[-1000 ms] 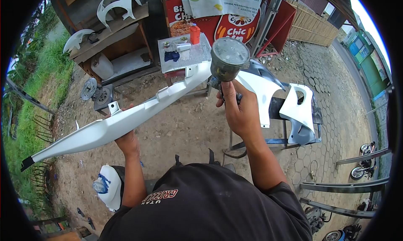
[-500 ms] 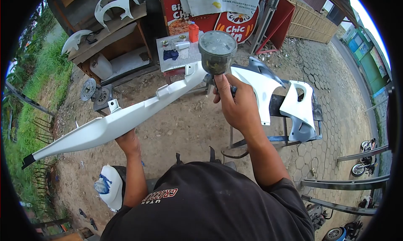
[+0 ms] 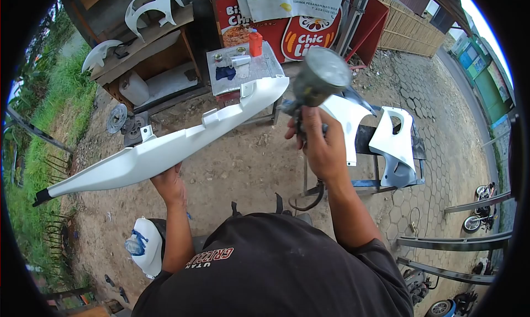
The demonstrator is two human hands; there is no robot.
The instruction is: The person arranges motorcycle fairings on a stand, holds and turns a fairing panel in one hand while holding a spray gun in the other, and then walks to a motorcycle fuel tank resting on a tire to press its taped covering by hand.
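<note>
My left hand supports a long white motorcycle body panel from beneath, its fingers hidden behind the panel. The panel slants up to the right, with a black tip at its lower left end. In my right hand is a spray gun with a cloudy round cup on top, slightly blurred. The fingers wrap round its handle, and the nozzle side faces left toward the panel's upper right end, apart from it. A hose hangs below the gun.
White and grey panels lie on a metal stand at right. A small table holds an orange bottle, cans and a dark cloth. More white parts rest on a wooden shelf. A white piece stands by my left elbow.
My right hand has moved the spray gun to the right, away from the panel's upper end, which now shows fully. The panel's left tip has risen slightly.
</note>
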